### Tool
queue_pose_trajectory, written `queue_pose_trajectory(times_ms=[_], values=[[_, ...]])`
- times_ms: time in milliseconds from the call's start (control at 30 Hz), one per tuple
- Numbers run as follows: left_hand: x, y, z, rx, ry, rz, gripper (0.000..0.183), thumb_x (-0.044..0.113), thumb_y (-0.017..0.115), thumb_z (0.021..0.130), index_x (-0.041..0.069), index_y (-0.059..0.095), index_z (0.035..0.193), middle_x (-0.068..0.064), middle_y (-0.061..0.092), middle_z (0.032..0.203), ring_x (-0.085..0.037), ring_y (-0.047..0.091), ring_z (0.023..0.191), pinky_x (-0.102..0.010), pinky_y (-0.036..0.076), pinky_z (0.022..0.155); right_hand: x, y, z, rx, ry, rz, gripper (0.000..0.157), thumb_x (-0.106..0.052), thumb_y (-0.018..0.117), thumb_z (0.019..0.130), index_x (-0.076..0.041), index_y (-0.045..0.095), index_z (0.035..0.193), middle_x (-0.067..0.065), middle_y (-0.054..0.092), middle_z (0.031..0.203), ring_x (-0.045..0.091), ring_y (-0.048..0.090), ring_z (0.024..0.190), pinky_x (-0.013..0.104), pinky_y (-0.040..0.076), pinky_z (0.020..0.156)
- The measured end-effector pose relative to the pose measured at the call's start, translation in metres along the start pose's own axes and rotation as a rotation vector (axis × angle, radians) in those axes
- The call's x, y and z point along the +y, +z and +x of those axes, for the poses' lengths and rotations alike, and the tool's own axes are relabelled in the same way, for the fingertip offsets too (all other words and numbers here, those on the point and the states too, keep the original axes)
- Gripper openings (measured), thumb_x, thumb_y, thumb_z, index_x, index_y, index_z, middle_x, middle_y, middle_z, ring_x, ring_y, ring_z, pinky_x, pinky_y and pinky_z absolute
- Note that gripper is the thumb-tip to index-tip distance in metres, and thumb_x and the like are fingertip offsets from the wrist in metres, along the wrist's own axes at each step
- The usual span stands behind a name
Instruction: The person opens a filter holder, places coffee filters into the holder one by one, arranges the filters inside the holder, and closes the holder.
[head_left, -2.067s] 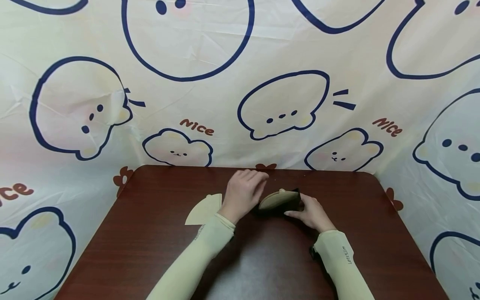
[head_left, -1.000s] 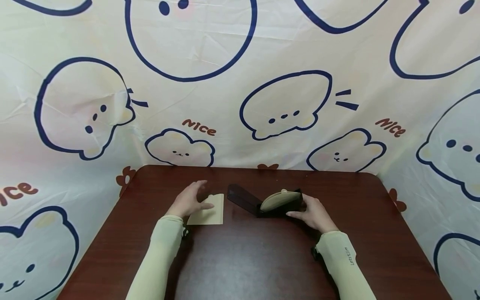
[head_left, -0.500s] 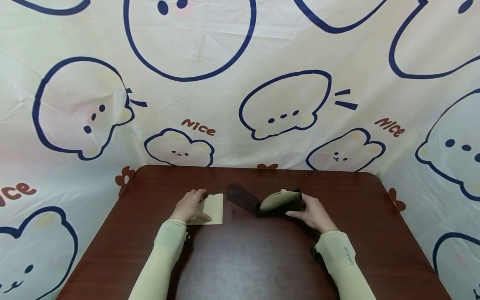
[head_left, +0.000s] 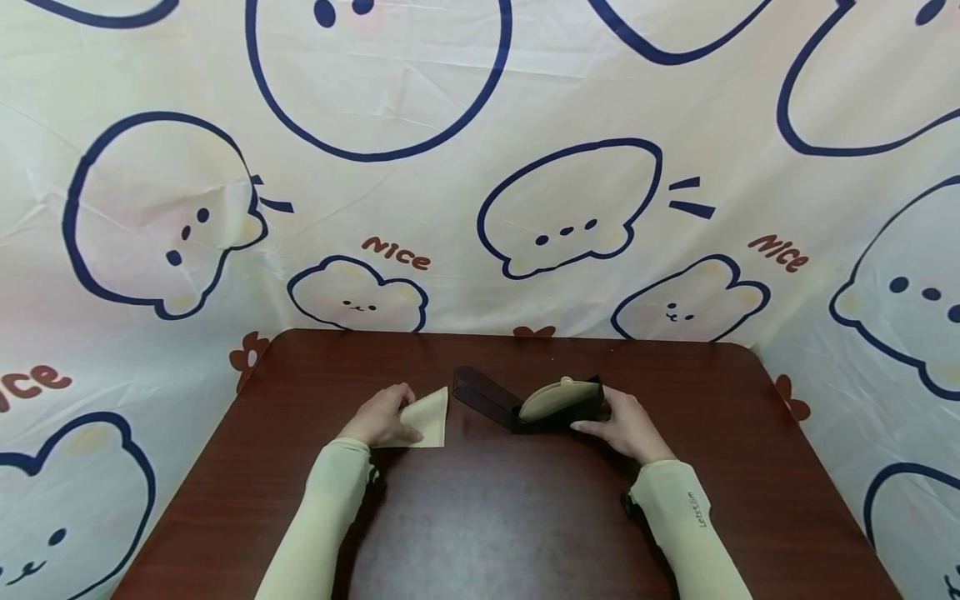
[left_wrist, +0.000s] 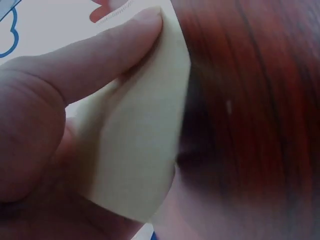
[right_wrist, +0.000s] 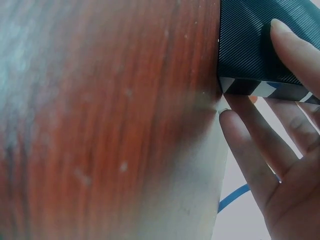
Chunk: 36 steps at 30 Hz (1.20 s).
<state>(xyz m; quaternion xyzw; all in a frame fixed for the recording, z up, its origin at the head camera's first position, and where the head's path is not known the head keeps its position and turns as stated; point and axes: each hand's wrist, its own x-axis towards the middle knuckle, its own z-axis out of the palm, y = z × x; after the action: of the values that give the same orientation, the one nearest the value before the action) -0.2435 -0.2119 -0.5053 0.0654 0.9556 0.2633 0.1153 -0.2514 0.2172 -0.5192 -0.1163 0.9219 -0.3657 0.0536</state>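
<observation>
My left hand (head_left: 381,417) pinches a cream coffee filter paper (head_left: 427,421) on the left part of the table. In the left wrist view the thumb lies over the filter paper (left_wrist: 142,130), with fingers behind it; one edge looks crimped. To its right stands a black box (head_left: 572,417) with its dark lid (head_left: 486,397) swung open to the left. Cream filter papers (head_left: 558,400) with a rounded top and a small tab show in the box. My right hand (head_left: 628,427) holds the box at its right end. The right wrist view shows its ribbed side (right_wrist: 260,40) under the thumb.
The dark brown wooden table (head_left: 480,517) has rounded far corners. A cream curtain (head_left: 420,200) with cartoon drawings hangs behind it and along both sides.
My left hand has moved left from the open lid, come down onto the loose filter paper and taken hold of it, bending it slightly. My right hand has stayed on the box.
</observation>
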Motion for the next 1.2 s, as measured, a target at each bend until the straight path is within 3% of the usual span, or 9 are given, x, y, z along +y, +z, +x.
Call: queue_pose_trajectory(times_ms=[100, 200, 333, 533, 833, 1200], values=[[-0.003, 0.001, 0.0, 0.012, 0.038, -0.025, 0.044, 0.014, 0.085, 0.085, 0.0, 0.06, 0.117, -0.013, 0.066, 0.103, -0.026, 0.059, 0.091, -0.046, 0.051, 0.083, 0.0, 0.0, 0.0, -0.001, 0.005, -0.003, 0.051, -0.032, 0.088, 0.084, -0.017, 0.067, 0.129, 0.004, 0.073, 0.117, 0.022, 0.068, 0.105, 0.048, 0.056, 0.093], [-0.006, 0.0, 0.0, 0.063, 0.071, -0.064, 0.022, 0.01, 0.073, 0.094, 0.002, 0.063, 0.112, -0.014, 0.069, 0.102, -0.024, 0.059, 0.088, -0.043, 0.051, 0.08, 0.0, 0.0, 0.001, -0.003, 0.016, -0.006, 0.051, -0.033, 0.088, 0.084, -0.017, 0.068, 0.128, 0.004, 0.073, 0.116, 0.023, 0.068, 0.105, 0.048, 0.056, 0.093], [-0.007, -0.005, -0.002, 0.148, 0.111, -0.079, 0.004, 0.008, 0.068, 0.098, 0.006, 0.068, 0.101, -0.01, 0.071, 0.099, -0.021, 0.057, 0.082, -0.038, 0.049, 0.076, 0.0, -0.001, 0.001, -0.002, 0.028, -0.01, 0.05, -0.035, 0.087, 0.084, -0.017, 0.067, 0.127, 0.004, 0.072, 0.116, 0.023, 0.067, 0.104, 0.048, 0.055, 0.092], [-0.001, -0.015, -0.005, 0.221, 0.13, -0.096, 0.004, 0.009, 0.067, 0.1, 0.007, 0.07, 0.1, -0.006, 0.067, 0.086, -0.019, 0.053, 0.074, -0.034, 0.044, 0.069, 0.001, 0.0, 0.001, -0.002, 0.029, -0.012, 0.051, -0.035, 0.087, 0.085, -0.018, 0.067, 0.127, 0.005, 0.072, 0.117, 0.024, 0.067, 0.105, 0.048, 0.055, 0.092], [0.015, -0.023, -0.007, 0.362, 0.164, -0.096, 0.012, 0.01, 0.065, 0.102, 0.009, 0.071, 0.112, -0.01, 0.075, 0.101, -0.019, 0.06, 0.076, -0.036, 0.048, 0.07, 0.002, 0.0, 0.002, -0.006, 0.033, -0.006, 0.053, -0.035, 0.087, 0.085, -0.017, 0.067, 0.129, 0.006, 0.072, 0.119, 0.025, 0.067, 0.106, 0.049, 0.055, 0.093], [0.038, -0.033, -0.009, 0.617, 0.231, -0.15, 0.011, 0.012, 0.071, 0.099, 0.012, 0.072, 0.11, -0.009, 0.077, 0.097, -0.021, 0.063, 0.07, -0.034, 0.048, 0.063, 0.001, 0.0, 0.0, -0.013, 0.023, 0.0, 0.051, -0.036, 0.087, 0.085, -0.018, 0.067, 0.129, 0.006, 0.071, 0.12, 0.026, 0.067, 0.108, 0.049, 0.056, 0.093]])
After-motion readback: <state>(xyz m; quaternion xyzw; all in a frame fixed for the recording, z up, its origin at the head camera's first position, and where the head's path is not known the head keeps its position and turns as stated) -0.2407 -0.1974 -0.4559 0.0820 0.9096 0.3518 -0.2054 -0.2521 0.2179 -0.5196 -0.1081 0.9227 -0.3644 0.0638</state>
